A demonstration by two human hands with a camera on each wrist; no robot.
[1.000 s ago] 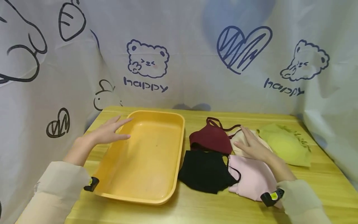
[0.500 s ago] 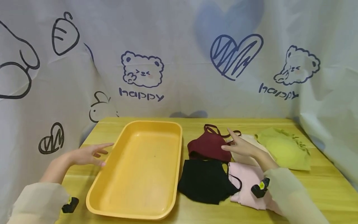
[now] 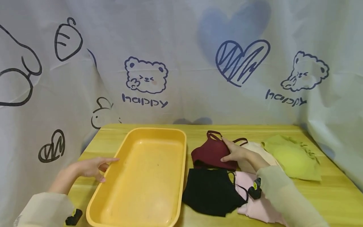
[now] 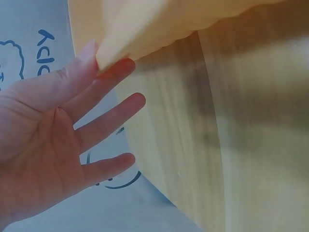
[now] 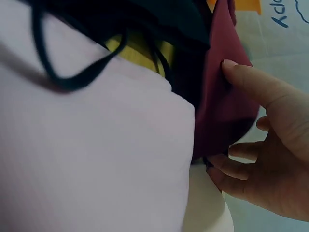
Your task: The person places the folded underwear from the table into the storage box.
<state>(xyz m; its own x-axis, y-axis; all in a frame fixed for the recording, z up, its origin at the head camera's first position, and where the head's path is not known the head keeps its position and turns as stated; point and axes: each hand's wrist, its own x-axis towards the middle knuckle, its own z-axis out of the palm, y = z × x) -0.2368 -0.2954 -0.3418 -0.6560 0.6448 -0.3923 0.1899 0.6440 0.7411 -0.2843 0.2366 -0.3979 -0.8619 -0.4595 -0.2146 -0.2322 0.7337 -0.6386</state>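
Observation:
My left hand is at the left rim of a deep yellow plastic tray. In the left wrist view its thumb and index finger pinch the tray's rim, while the other fingers stretch out spread. Over on the right, my right hand holds a dark red bra with thin straps. The thumb presses the red cloth in the right wrist view, with the other fingers curled at its edge. Below the red bra lies a black strappy top.
A pink folded garment lies partly under the right forearm. Behind that hand is a cream garment, and farther right a yellow-green one. All rest on a wooden table, with a white drawn-on curtain behind it.
My right hand has moved left from the cream garment onto the red bra. My left hand has come back from over the tray and now meets its left rim.

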